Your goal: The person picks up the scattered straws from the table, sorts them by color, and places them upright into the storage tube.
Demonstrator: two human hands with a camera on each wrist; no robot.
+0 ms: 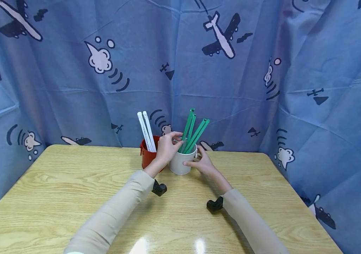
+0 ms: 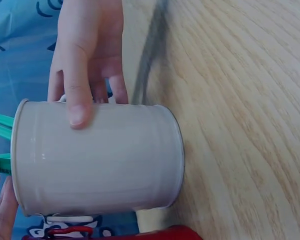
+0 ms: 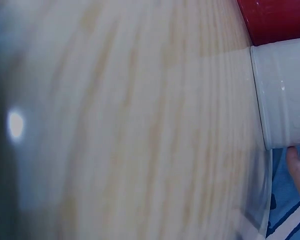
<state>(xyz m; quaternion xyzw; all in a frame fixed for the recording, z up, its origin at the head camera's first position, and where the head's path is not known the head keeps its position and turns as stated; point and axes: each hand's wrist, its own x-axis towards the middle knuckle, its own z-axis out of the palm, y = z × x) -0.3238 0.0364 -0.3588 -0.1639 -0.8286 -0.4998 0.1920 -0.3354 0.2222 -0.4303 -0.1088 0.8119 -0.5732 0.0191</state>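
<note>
A white metal bucket [image 1: 180, 164] stands upright at the table's back, with several slim green sticks [image 1: 196, 135] bearing dark print leaning out of it. At its rim my left hand [image 1: 169, 146] pinches one green stick [image 2: 4, 163] low down; only those fingertips show in the left wrist view. Around the bucket's right side my right hand [image 1: 203, 163] grips it, thumb [image 2: 78, 107] on the wall and other fingers behind. Touching or close on the left, a red bucket [image 1: 147, 159] holds white printed sticks [image 1: 147, 132], partly hidden by my left hand.
The wood-grain table [image 1: 82, 183] ends just behind the buckets. A blue curtain [image 1: 129, 63] printed with planes hangs beyond that edge and along both sides. Dark wrist cameras [image 1: 215, 204] jut out below my sleeves.
</note>
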